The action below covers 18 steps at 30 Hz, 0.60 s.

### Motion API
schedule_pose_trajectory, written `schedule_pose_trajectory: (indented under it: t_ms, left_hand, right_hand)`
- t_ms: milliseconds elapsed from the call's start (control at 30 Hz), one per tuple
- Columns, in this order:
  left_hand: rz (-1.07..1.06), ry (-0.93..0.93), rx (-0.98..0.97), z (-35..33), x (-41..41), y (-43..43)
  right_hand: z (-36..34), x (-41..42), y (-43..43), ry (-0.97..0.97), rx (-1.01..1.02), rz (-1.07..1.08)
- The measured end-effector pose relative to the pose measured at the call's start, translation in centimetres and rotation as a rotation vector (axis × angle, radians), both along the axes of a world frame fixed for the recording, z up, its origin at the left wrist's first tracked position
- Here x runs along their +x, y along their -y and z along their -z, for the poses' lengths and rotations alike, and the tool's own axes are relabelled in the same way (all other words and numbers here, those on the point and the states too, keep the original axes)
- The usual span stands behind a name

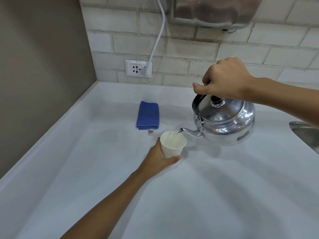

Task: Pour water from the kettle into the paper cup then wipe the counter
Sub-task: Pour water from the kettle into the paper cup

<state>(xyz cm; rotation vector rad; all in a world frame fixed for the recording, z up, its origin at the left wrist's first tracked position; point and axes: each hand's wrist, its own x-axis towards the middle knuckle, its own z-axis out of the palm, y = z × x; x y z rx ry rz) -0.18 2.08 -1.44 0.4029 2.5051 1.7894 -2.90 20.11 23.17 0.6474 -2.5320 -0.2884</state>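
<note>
The right hand (pixel 224 80) tips a shiny round metal kettle (pixel 226 121) over a white paper cup (pixel 173 145) gripped by the left hand (pixel 159 158).

The right hand's fingers are curled tight round the kettle's black arched handle (pixel 196 102), holding the kettle off the pale grey surface (pixel 207 195), tilted down to the left. Its thin curved spout (pixel 189 131) points left, spout-to-body axis running left to right, and a thin stream of water (pixel 176 134) falls from the tip into the upright cup. The left hand wraps the cup's lower wall, thumb in front. Behind the cup lies a folded blue cloth (pixel 147 115), long axis front to back. Further back, a white wall socket (pixel 138 68) holds a white cable (pixel 158 35). A metal sink edge (pixel 303 130) shows at far right.
</note>
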Motion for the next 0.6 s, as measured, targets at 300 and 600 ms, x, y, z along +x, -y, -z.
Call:
schedule_pose_trajectory:
  t_ms: [300, 600]
  left_hand:
    - [0.002, 0.009, -0.002, 0.01, 0.01, -0.04]
    - [-0.009, 0.001, -0.018, 0.16, -0.12, -0.02]
  right_hand:
    - [-0.05, 0.25, 0.21, -0.007, 0.021, -0.014]
    - [-0.06, 0.44, 0.34, -0.014, 0.032, -0.008]
